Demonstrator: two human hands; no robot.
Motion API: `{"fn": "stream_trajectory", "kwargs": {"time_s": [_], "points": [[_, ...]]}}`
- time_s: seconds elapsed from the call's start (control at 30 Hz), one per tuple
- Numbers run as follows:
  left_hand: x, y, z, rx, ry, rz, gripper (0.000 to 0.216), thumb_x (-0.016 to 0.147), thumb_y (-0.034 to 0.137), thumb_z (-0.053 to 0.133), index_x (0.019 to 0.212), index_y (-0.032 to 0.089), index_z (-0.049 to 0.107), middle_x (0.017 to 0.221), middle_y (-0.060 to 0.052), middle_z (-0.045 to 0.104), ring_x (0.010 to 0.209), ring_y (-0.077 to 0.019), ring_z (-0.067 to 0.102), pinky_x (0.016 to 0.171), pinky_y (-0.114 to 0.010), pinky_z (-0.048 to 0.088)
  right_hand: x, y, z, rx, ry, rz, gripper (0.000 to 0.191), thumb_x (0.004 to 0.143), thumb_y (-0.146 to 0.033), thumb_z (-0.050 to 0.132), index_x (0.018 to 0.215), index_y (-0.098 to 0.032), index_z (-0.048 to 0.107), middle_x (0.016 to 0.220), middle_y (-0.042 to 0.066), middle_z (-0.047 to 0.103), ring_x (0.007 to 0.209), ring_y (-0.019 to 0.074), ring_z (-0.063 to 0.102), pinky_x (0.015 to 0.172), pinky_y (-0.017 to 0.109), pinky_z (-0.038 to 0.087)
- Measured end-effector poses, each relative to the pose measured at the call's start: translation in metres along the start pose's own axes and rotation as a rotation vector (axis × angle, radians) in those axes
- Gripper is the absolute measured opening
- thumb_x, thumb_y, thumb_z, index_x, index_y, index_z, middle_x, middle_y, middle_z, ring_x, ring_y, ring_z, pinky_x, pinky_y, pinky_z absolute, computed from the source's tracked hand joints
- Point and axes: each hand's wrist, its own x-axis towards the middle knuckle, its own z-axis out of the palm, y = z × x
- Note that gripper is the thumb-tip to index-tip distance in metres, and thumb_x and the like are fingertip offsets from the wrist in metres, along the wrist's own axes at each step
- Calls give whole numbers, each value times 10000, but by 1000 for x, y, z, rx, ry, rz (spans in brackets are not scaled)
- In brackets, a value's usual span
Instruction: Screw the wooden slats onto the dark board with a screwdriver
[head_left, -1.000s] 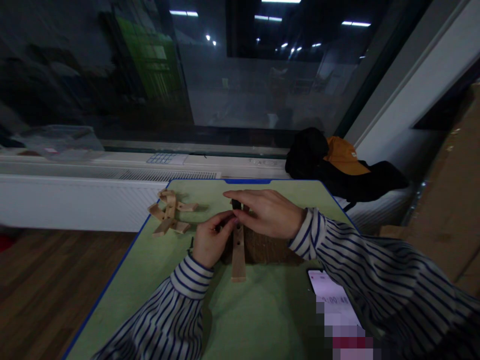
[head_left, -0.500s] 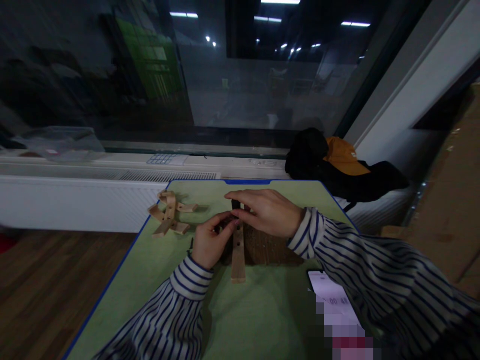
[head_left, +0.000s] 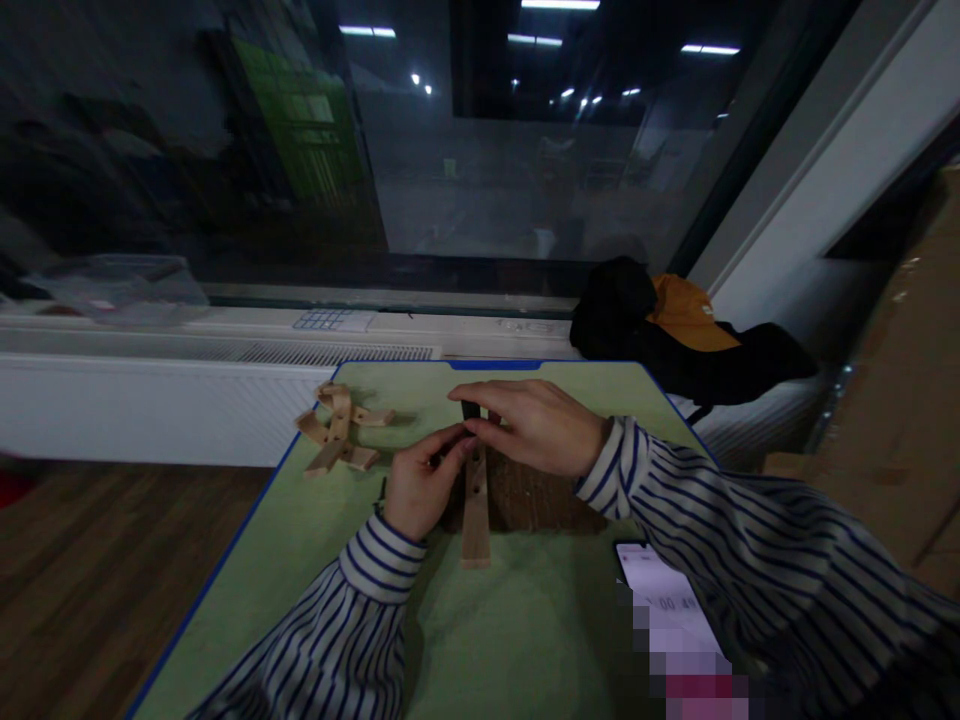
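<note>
A pale wooden strip [head_left: 476, 525] with holes along it lies across a dark brown, rough-surfaced block [head_left: 540, 497] on the table. Its far end is covered by my hands. My right hand [head_left: 547, 428] comes in from the right, its thumb and fingers closed around a short black handle [head_left: 470, 410] standing above the strip. The handle's lower end is hidden. My left hand [head_left: 421, 485] is closed in a pinch at the strip, just beneath the handle, its fingertips near my right thumb. What exactly the left fingertips hold is too small to make out.
Several loose pale wooden pieces [head_left: 339, 430] with holes are heaped at the table's far left. A phone [head_left: 664, 585] lies at the right, under my right forearm. Behind the table are a radiator [head_left: 150, 400], a clear plastic box [head_left: 124, 288] and an orange cap [head_left: 690, 312] on dark cloth.
Hardly anything differs. Both hands keep their places at the strip, and the black handle seems to have tilted very slightly left. The digits on the phone have changed.
</note>
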Motion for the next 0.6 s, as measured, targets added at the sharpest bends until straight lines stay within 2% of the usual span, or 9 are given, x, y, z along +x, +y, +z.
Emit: {"fn": "stream_trajectory", "kwargs": {"time_s": [0.2,0.33,0.6], "points": [[0,-1,0,3,29,-2,262,757,337,651,947,166,708,839,-48,735,721,-180,663,707,-281,539,0,0,-1,4,-8,3,340,888,-241,484,1220,-181,522,1071,57,651,800,141,607,726,274,447],[1,-1,0,-3,24,-4,248,766,327,640,935,159,710,825,-47,735,708,-172,658,697,-270,535,0,-1,-2,14,-17,1,408,891,-250,474,1292,-177,463,1077,68,647,796,139,606,723,271,450],[1,1,1,-14,-8,-5,246,792,320,616,967,174,710,906,-44,740,808,-183,677,753,-272,535,0,0,2,17,-22,-15,370,899,-229,467,1264,-176,489,1117,61,638,861,142,609,753,269,448]]}}
